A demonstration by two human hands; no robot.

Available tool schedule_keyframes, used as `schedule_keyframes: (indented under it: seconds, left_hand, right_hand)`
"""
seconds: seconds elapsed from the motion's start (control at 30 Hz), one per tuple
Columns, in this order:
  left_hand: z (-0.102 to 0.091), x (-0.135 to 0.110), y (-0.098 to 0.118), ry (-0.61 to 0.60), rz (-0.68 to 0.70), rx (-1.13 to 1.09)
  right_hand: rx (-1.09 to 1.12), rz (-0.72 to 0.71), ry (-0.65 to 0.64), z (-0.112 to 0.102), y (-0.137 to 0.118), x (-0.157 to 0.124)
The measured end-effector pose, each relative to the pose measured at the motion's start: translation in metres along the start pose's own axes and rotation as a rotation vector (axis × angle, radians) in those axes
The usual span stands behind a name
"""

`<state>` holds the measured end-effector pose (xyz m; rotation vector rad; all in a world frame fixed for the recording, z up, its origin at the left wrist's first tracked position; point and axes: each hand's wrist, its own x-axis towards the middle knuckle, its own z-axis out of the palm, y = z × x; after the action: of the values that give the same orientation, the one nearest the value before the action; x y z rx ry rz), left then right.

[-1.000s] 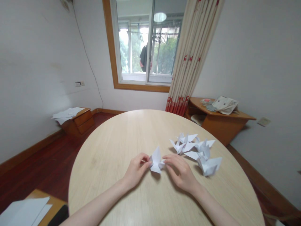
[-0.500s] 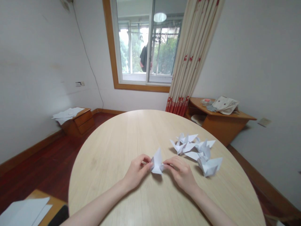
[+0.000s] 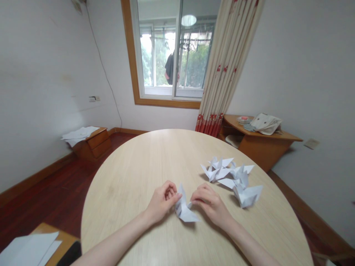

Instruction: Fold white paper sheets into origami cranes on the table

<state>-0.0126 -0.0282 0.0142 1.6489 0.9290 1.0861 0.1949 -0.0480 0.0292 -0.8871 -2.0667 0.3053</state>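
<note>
A white folded paper crane (image 3: 185,211) is held just above the round table between my two hands, one wing pointing up and the other spread low toward me. My left hand (image 3: 163,198) pinches its left side, thumb in front and fingers curled behind. With thumb and fingertips closed, my right hand (image 3: 210,204) grips the small point on the crane's right side. Several finished white paper cranes (image 3: 247,195) stand in a cluster to the right, beyond my right hand.
The round pale wooden table (image 3: 133,166) fills the middle. Paper sheets (image 3: 27,249) lie on a wooden surface at lower left. A small drawer cabinet (image 3: 97,142) with papers stands at far left. On a corner desk (image 3: 285,136) rests a cloth bag (image 3: 266,123).
The crane has tilted and dropped slightly; its near wing now spreads down toward the right. My right hand has shifted a little, and the clustered cranes have stayed put.
</note>
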Motion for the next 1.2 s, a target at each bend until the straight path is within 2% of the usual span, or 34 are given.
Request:
schedule_keyframes:
  seconds: [0.3, 0.47, 0.6, 0.8, 0.93, 1.1, 1.2]
  left_hand:
    - [0.000, 0.001, -0.002, 0.025, -0.019, -0.024]
    - [0.000, 0.000, -0.004, -0.026, -0.028, 0.059]
    - [0.000, 0.000, -0.005, 0.039, -0.048, 0.033]
    - [-0.002, 0.002, -0.003, 0.143, -0.030, 0.019]
    - [-0.002, 0.003, -0.003, 0.169, -0.069, -0.013]
    - [-0.002, 0.002, -0.002, 0.131, -0.159, -0.147]
    - [-0.003, 0.001, 0.001, 0.079, -0.187, -0.200]
  right_hand:
    - [0.028, -0.031, -0.016, 0.001, -0.001, -0.001]
    - [-0.011, 0.014, 0.059, 0.000, -0.003, -0.002]
    - [0.087, 0.068, 0.044, -0.003, -0.006, -0.006]
    - [0.222, 0.097, -0.069, -0.003, -0.011, -0.009]
    - [0.233, 0.145, -0.047, -0.002, -0.010, -0.009]
    - [0.199, 0.241, 0.015, -0.008, -0.009, -0.007]
    - [0.266, 0.299, 0.041, -0.013, -0.008, -0.006]
